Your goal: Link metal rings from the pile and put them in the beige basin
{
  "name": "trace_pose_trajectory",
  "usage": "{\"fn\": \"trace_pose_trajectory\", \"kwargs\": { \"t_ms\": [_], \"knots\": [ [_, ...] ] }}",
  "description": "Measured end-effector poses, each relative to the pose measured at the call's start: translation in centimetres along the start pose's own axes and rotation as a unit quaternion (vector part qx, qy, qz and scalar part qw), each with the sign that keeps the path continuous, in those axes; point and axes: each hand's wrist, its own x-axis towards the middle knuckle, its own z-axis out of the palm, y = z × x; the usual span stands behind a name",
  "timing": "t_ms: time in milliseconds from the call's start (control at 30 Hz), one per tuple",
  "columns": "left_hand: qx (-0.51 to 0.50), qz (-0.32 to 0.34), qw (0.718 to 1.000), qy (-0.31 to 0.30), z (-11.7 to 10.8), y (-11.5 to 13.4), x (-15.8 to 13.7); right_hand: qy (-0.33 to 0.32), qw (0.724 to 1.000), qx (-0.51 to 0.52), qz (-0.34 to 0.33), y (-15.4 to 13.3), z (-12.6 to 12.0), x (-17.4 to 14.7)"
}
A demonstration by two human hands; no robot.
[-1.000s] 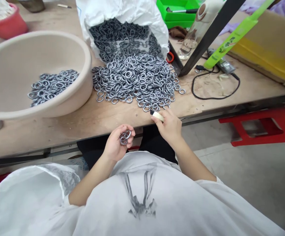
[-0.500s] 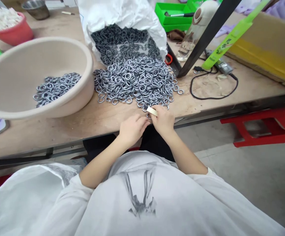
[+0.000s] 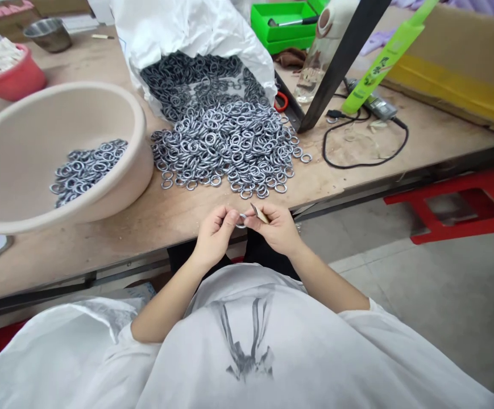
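Both my hands meet at the table's front edge, just below the heap of grey rings [image 3: 229, 145]. Between finger and thumb, my left hand [image 3: 213, 236] pinches one grey ring [image 3: 241, 221]. My right hand [image 3: 279, 230] is closed around a short, flat, cream-coloured tool with a dark tip [image 3: 260, 213]; its exact kind is unclear. The right fingertips also touch the ring's other side. The heap spills from the mouth of a white sack [image 3: 195, 28]. More rings lie inside a large beige basin [image 3: 138, 122] to the left.
A red bowl [image 3: 27, 79] of white pieces and a metal bowl [image 3: 48, 37] stand at the back left. To the right are a slanted dark metal bar [image 3: 343, 68], a bottle [image 3: 315, 62], a black cable [image 3: 357, 166] and a cardboard box [image 3: 464, 62]. A red stool [image 3: 417, 221] stands below.
My hands have drawn slightly apart and turned, so a single ring now shows between them. The tool has tilted in my right hand. The whole view has shifted a little.
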Motion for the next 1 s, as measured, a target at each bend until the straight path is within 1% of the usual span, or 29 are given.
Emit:
{"fn": "trace_pose_trajectory", "kwargs": {
  "t_ms": [67, 133, 167, 233, 300, 333, 400, 467, 533, 633, 733, 800, 867, 900, 967, 1000],
  "knots": [
    [-0.063, -0.031, 0.996, 0.057, 0.2, -0.2, -0.7, 0.024, 0.998, 0.053, 0.025, -0.1, 1.6, -0.2],
    [-0.083, -0.034, 0.99, 0.106, 0.4, -0.7, -1.2, 0.03, 0.996, 0.085, 0.022, -0.1, 3.1, -0.2],
    [-0.093, -0.033, 0.988, 0.119, 0.5, -0.8, -1.4, 0.023, 0.995, 0.095, 0.015, -0.1, 3.6, -0.2],
    [-0.132, -0.045, 0.983, 0.115, 0.7, -0.9, -1.7, -0.003, 0.994, 0.111, 0.003, -0.1, 4.1, 0.1],
    [-0.184, -0.073, 0.976, 0.089, 0.8, -0.5, -1.8, -0.025, 0.994, 0.109, -0.002, -0.2, 3.9, 0.6],
    [-0.207, -0.087, 0.971, 0.077, 0.8, -0.2, -1.8, -0.03, 0.996, 0.088, -0.009, -0.3, 3.7, 0.8],
    [-0.237, -0.107, 0.963, 0.069, 0.8, 0.4, -1.8, -0.035, 0.998, 0.005, -0.042, -0.8, 3.0, 1.0],
    [-0.25, -0.109, 0.959, 0.08, 0.8, 0.9, -1.9, -0.047, 0.99, -0.099, -0.089, -1.4, 2.4, 0.7],
    [-0.254, -0.103, 0.957, 0.091, 0.8, 1.2, -1.9, -0.061, 0.975, -0.174, -0.121, -2.0, 2.2, 0.1],
    [-0.254, -0.095, 0.958, 0.092, 0.9, 1.2, -2.0, -0.071, 0.965, -0.219, -0.128, -2.4, 2.5, -0.6],
    [-0.26, -0.096, 0.957, 0.085, 1.1, 1.1, -2.3, -0.079, 0.966, -0.217, -0.114, -1.9, 2.7, -0.4],
    [-0.263, -0.091, 0.959, 0.053, 1.1, 1.1, -2.6, -0.054, 0.974, -0.203, -0.081, -1.2, 2.4, 0.3],
    [-0.27, -0.076, 0.96, 0.02, 0.8, 1.4, -2.6, -0.006, 0.979, -0.197, -0.048, -0.5, 1.7, 1.3],
    [-0.275, -0.068, 0.959, 0.014, 0.6, 1.5, -2.5, 0.02, 0.977, -0.208, -0.042, -0.3, 1.3, 1.8],
    [-0.29, -0.063, 0.955, 0.027, -0.1, 1.8, -2.0, 0.058, 0.958, -0.275, -0.051, -0.2, 0.5, 2.9],
    [-0.297, -0.065, 0.952, 0.037, -0.4, 2.0, -1.7, 0.069, 0.941, -0.327, -0.059, -0.3, 0.3, 3.4]
  ]
}}
